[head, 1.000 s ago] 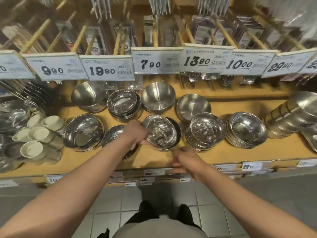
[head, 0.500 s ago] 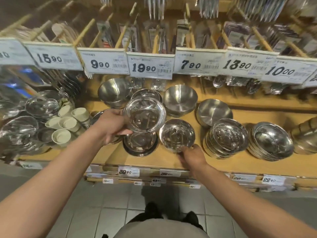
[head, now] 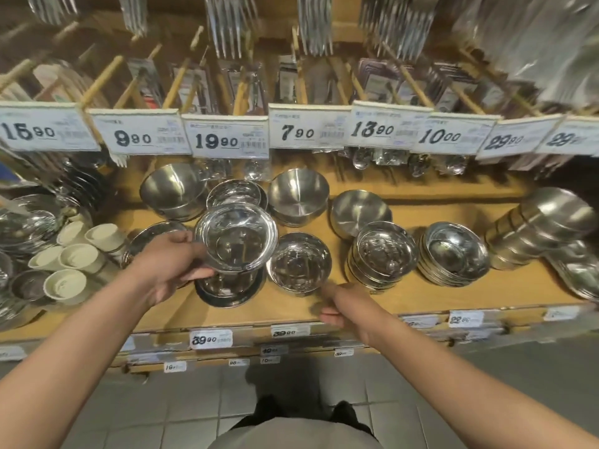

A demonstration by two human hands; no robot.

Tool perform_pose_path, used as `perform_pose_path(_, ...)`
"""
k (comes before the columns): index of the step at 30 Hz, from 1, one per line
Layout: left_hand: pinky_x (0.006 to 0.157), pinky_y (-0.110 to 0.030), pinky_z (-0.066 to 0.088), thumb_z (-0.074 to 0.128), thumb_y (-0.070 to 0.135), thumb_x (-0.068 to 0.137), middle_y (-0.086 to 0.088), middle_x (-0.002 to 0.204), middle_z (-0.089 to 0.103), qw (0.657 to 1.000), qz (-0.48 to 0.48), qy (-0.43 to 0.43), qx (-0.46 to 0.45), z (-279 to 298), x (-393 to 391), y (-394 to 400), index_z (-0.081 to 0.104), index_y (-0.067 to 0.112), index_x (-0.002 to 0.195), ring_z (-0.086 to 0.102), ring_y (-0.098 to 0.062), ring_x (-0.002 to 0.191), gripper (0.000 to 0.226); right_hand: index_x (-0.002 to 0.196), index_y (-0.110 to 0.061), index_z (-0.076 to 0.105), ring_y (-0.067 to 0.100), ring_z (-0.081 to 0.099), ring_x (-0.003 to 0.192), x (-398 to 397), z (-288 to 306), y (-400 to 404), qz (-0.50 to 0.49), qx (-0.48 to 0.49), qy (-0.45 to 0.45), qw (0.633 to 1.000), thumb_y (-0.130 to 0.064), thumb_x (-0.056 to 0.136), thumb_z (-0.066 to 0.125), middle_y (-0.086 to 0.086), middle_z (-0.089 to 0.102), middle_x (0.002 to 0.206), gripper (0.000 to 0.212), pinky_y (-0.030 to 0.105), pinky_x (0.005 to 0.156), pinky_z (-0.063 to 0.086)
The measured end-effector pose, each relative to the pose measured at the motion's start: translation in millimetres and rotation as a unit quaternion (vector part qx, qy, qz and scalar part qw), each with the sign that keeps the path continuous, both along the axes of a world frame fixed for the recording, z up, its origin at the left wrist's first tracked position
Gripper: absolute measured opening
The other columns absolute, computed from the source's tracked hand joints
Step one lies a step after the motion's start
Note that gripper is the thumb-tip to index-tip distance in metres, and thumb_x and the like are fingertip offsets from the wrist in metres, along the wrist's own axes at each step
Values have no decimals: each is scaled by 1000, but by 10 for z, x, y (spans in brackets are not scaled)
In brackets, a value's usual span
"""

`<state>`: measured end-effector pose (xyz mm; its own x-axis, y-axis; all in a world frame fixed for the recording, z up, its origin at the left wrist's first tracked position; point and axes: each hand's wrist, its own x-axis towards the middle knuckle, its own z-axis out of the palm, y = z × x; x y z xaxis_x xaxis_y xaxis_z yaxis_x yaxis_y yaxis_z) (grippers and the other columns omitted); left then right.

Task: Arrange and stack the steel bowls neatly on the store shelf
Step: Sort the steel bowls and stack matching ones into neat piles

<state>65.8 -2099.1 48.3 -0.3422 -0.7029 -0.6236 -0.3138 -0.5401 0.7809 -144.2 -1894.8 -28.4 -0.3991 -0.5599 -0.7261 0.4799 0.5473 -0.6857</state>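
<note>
**Shiny bowl lifted, its stack waiting below**

My left hand [head: 168, 264] grips the shiny bowl [head: 236, 236] by its left rim, thumb under the near edge, fingers curled over the far side. It is held centre-left of the frame, clear above the dark-based stack [head: 227, 286] beneath it. I hold it by the rim so the base stays free to drop squarely into another bowl.

My right hand [head: 343, 307] sits low, right of centre, over the shelf's [head: 405, 296] front edge. Fingers loosely extended, holding nothing; fingertips just beside the near rim of the small bowl [head: 299, 262]. My guess: it is there to steady or take that bowl.

Back row, upper centre: three deep matte bowls, with another shiny stack [head: 235, 192] between the left two. Right of centre: two tidy nests of shiny bowls [head: 384, 251] [head: 453, 252], already sorted by kind.

Judgement: like goes with like here, so the lifted bowl belongs on a shiny stack of matching width. Polished steel slides; an off-centre drop would sit tilted.
</note>
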Motion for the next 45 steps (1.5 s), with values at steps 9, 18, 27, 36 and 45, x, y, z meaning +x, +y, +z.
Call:
perform_pose_path(9, 56, -24, 62, 63, -9, 87, -26, 97, 74, 992, -122, 29, -22, 319, -695, 449, 66, -9, 103, 76, -30, 81, 17, 99, -12, 67, 10, 73, 71, -377, 858, 485, -49, -115, 40, 991, -16, 101, 59, 3, 76, 85, 9, 28, 67, 64)
perform_pose_path(18, 77, -41, 63, 73, 0, 85, -21, 100, 76, 972, -221, 57, -50, 602, -1604, 1125, 58, 1, 120, 76, -34, 86, 38, 123, -11, 64, 22, 75, 93, -1060, 1134, 866, -76, -173, 106, 976, -18, 96, 67, 13, 75, 109, 27, 30, 72, 63)
perform_pose_path(27, 72, -36, 64, 68, 7, 92, -14, 94, 78, 978, -184, 37, -92, 469, -2604, 1930, 61, 11, 117, 77, -28, 82, 26, 110, -20, 71, 10, 74, 68, -2091, 963, 1458, -80, -156, 184, 967, -2, 95, 64, -5, 78, 80, 25, 27, 59, 60)
perform_pose_path(36, 81, -31, 50, 55, 12, 97, -10, 110, 69, 937, -183, -138, -262, -72, -3698, 2426, 67, 8, 113, 63, -26, 94, 20, 110, -12, 72, 29, 66, 81, -2973, 533, 1626, -34, -70, 246, 966, -7, 94, 61, 22, 73, 96, 20, 55, 86, 57)
perform_pose_path(45, 72, -28, 43, 58, 7, 93, -7, 109, 71, 926, -166, -206, -270, -373, -3791, 2491, 67, 10, 112, 60, -22, 87, 21, 118, -27, 73, 18, 67, 101, -3044, 121, 1563, 19, -44, 323, 945, -13, 92, 67, -5, 75, 106, 31, 39, 93, 55)
